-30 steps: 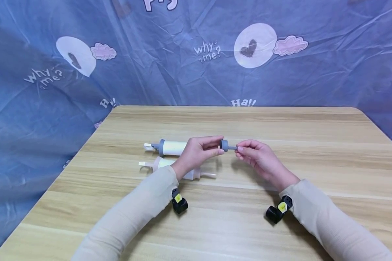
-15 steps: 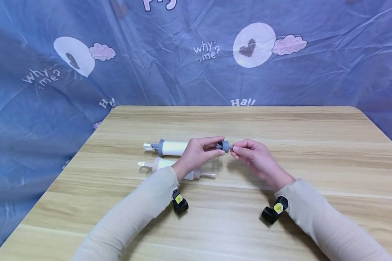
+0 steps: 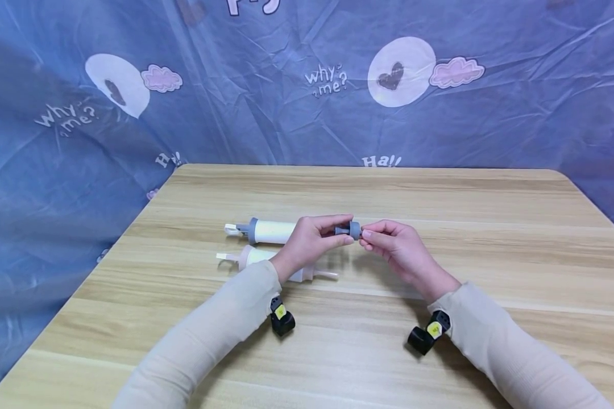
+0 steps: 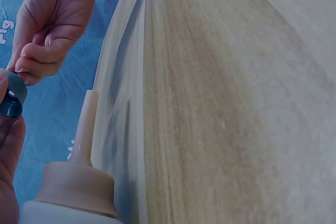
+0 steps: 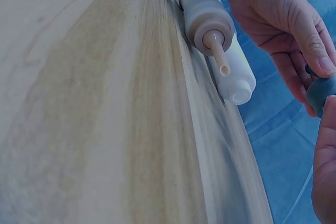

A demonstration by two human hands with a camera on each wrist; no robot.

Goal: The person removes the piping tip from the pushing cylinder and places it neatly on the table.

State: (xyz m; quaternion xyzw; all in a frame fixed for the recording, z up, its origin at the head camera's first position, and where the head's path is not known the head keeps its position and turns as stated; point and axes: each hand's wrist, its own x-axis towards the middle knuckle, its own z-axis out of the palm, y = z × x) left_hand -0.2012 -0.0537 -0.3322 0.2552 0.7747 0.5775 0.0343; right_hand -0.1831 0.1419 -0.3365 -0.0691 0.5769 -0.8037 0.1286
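Note:
A small grey cap [image 3: 355, 230] is held up between the two hands, above the table. My left hand [image 3: 313, 237] holds it between thumb and fingers, its narrower inner part lying between them. From the other side, my right hand [image 3: 405, 249] pinches the cap's thin stem, mostly hidden by the fingertips. In the right wrist view the cap [image 5: 319, 97] sits between both hands' fingers. Below and behind the left hand lie a white tube [image 3: 273, 232] with a grey end and a white tube with pink ends [image 3: 258, 256]. The left forearm partly covers the pink-ended one.
The wooden table [image 3: 491, 227] has its far edge against a blue printed cloth [image 3: 266, 102]. In the right wrist view, the grey-ended tube's near end shows a bare white neck [image 5: 241, 94], beside the pink nozzle [image 5: 218, 51]. Small black cameras are on both wrists.
My right hand has moved a little left, towards the left hand. Less of the stem shows, and the cap's inner part has come into view between the left fingers, which have barely moved.

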